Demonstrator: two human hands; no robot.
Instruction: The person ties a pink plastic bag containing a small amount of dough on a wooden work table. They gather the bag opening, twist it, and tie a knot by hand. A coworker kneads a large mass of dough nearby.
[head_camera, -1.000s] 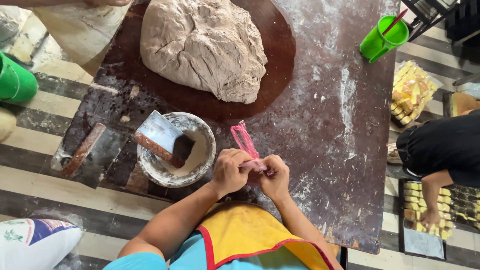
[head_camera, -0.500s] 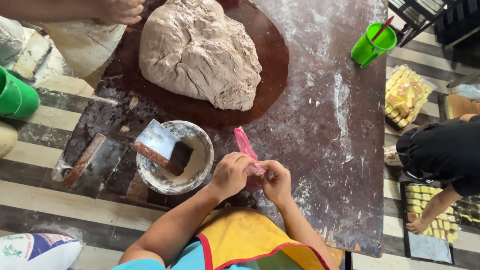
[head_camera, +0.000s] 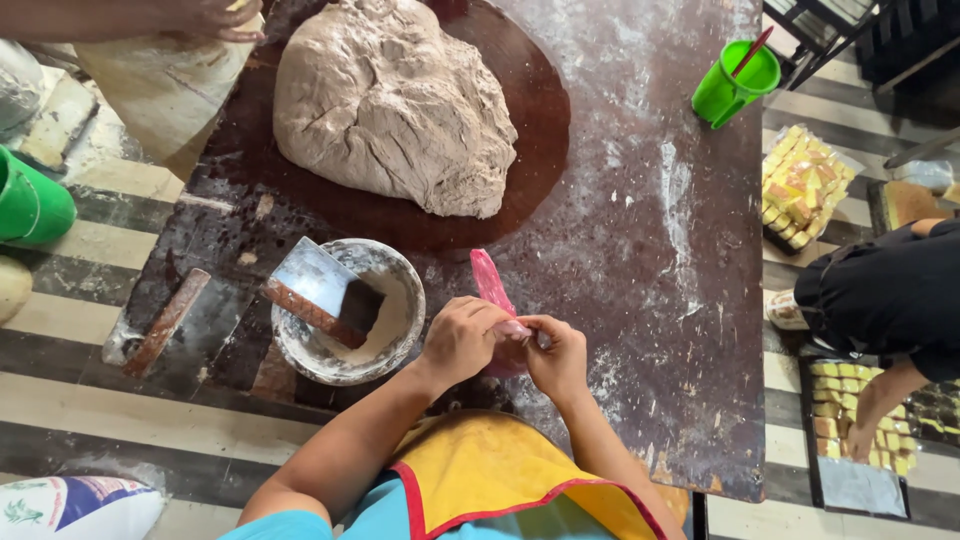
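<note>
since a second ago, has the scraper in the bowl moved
No. The scraper leans in the bowl as before, the same way relative to the dough. Only the camera shifted slightly.

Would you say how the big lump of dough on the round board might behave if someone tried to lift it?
The dough looks bulky, so probably heavy. Its lumpy, slumped surface suggests it would sag rather than stay rigid.

Looks like a small bakery or snack-making kitchen. There's a huge lump of dough (head_camera: 395, 100) sitting on a flour-dusted dark worktable (head_camera: 660, 250), a floury metal bowl (head_camera: 350, 310) with a scraper (head_camera: 320, 290) in it, and trays of little yellow pastries (head_camera: 850, 440) down on the striped floor (head_camera: 80, 370).
</note>
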